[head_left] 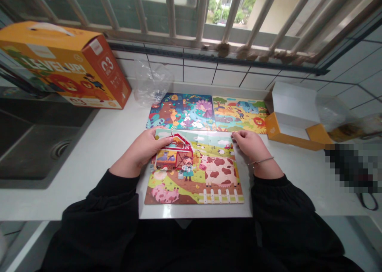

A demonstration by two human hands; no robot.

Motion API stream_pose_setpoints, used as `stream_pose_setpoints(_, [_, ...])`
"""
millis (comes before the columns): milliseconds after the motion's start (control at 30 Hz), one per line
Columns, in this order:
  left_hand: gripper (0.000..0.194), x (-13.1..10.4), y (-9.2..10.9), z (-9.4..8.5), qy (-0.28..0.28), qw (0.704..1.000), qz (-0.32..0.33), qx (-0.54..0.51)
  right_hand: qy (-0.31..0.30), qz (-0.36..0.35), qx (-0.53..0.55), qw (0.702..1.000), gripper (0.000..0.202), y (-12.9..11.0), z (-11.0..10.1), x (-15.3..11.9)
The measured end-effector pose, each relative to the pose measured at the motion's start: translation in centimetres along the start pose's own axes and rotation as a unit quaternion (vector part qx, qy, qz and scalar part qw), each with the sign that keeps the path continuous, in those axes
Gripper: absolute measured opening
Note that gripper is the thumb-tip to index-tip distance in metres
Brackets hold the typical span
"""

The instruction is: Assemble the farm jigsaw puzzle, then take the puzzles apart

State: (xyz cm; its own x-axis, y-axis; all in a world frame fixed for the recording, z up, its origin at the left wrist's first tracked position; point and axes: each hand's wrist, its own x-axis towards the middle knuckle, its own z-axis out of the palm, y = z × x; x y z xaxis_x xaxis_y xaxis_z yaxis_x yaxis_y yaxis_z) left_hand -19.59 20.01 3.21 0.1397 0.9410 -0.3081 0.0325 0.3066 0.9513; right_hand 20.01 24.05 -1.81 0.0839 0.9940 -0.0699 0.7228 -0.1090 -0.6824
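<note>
Glossy farm puzzle (197, 174), left hand (149, 144) pinching its corner, right hand (246, 142) narrow at other corner; crinkly clear bag (152, 81) behind, orange boxy carton (65, 65) by sink (38, 144).

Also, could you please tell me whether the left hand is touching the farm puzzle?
Touching. In the head view, the left hand grips the farm puzzle at its upper left, thumb over the barn.
</note>
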Motion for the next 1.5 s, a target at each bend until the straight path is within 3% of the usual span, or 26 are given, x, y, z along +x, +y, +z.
stream_pose_setpoints(133, [0.058, 0.3, -0.5, -0.2, 0.012, 1.000, 0.006, -0.027, -0.004, 0.067, 0.093, 0.993, 0.039, -0.9, 0.2, -0.3])
stream_pose_setpoints(433, [0.065, 0.2, -0.3, 0.1, 0.029, 0.998, 0.016, -0.049, -0.019, 0.083, 0.261, 0.962, 0.033, -2.0, 0.8, -0.4])
stream_pose_setpoints(700, [0.063, -0.2, 0.1, 0.1, 0.052, 0.997, 0.061, -0.018, -0.047, 0.035, 0.222, 0.973, 0.057, -1.8, 0.7, -0.5])
stream_pose_setpoints(1133, [0.058, -0.5, 0.1, -0.4, 0.072, 0.992, 0.099, 0.005, -0.061, 0.039, 0.218, 0.973, 0.051, -2.2, 0.3, -0.8])
stream_pose_setpoints(1500, [0.059, -0.5, 0.3, -0.5, 0.085, 0.989, 0.116, -0.011, -0.102, 0.036, 0.307, 0.946, 0.058, -2.8, -0.3, -0.9])
